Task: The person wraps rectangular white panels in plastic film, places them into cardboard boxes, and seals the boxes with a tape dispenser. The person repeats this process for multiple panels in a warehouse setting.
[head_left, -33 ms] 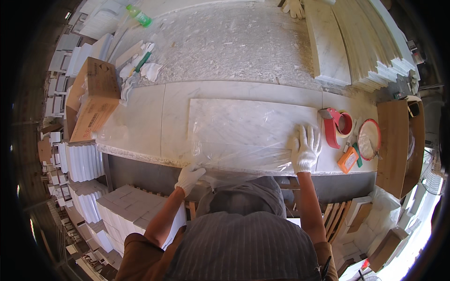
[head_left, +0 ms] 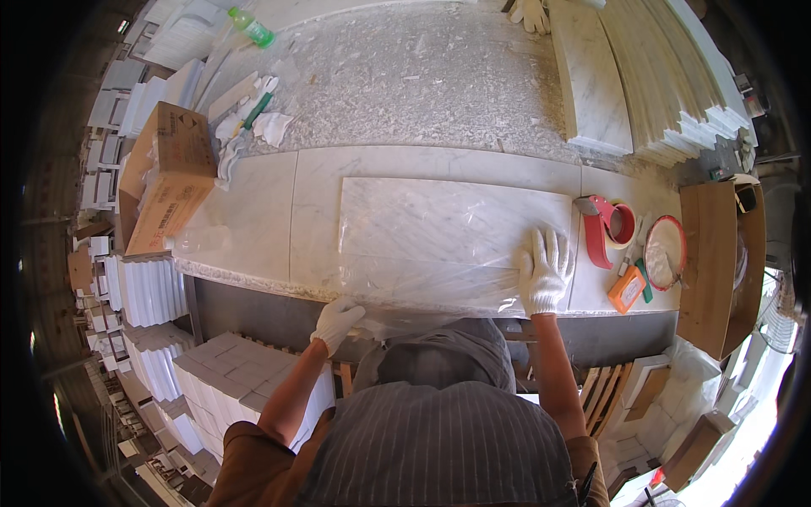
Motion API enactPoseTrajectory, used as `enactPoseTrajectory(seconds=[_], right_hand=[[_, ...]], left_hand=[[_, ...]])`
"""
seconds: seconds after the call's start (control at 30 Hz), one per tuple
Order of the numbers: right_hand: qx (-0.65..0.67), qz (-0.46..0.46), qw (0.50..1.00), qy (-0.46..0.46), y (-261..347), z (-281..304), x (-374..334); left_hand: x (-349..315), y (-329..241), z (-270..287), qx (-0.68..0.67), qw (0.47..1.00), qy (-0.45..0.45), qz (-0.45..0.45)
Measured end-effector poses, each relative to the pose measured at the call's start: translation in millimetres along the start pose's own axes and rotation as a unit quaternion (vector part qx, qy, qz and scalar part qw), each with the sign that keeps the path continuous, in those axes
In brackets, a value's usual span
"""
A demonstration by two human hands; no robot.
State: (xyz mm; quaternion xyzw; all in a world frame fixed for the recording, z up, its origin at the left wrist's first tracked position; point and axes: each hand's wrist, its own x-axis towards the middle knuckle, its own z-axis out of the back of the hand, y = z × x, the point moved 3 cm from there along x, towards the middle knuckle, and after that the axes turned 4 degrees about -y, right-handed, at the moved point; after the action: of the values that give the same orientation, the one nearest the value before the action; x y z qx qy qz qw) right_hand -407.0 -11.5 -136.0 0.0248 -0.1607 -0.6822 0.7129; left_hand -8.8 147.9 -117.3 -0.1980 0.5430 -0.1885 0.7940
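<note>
A pale marble slab (head_left: 439,221) with grey veins lies on the white stone bench top in front of me. Clear plastic film (head_left: 422,283) covers at least its near part and hangs over the bench's front edge, shiny and wrinkled. My right hand (head_left: 547,272), in a white knit glove, rests flat near the slab's right end, fingers stretched out. At the front edge, left of the slab's near corner, my gloved left hand (head_left: 339,324) is closed on the edge of the film; its fingertips are partly hidden.
Right of the slab are a red tape dispenser (head_left: 598,232), a red-rimmed round container (head_left: 665,253) and an orange box (head_left: 627,289). A cardboard box (head_left: 173,182) stands at the left. Stone slabs (head_left: 659,80) are stacked at far right, and a green bottle (head_left: 251,28) lies at far left.
Both hands have shifted slightly to the left. The film has moved a little, and its creases and shine over the slab look different. The slab stays in place.
</note>
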Motion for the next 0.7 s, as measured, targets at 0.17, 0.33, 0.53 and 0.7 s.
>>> enactPoseTrajectory(seconds=[0.17,0.33,0.53,0.7], right_hand=[[0.013,0.025,1.000,-0.003,11.6,-3.2,-1.0],[0.021,0.024,0.999,0.001,9.4,-1.9,0.0],[0.024,0.026,0.999,-0.001,8.5,-3.0,-0.1],[0.026,0.048,0.998,0.004,7.7,0.3,4.3]], left_hand=[[-0.3,20.6,5.5,-0.018,0.996,-0.009,0.081],[-6.9,3.7,12.8,0.154,0.986,-0.068,0.006],[-50.0,-112.0,-20.1,0.442,0.819,-0.211,-0.300],[8.5,-162.6,-170.3,0.375,0.614,-0.121,-0.684]])
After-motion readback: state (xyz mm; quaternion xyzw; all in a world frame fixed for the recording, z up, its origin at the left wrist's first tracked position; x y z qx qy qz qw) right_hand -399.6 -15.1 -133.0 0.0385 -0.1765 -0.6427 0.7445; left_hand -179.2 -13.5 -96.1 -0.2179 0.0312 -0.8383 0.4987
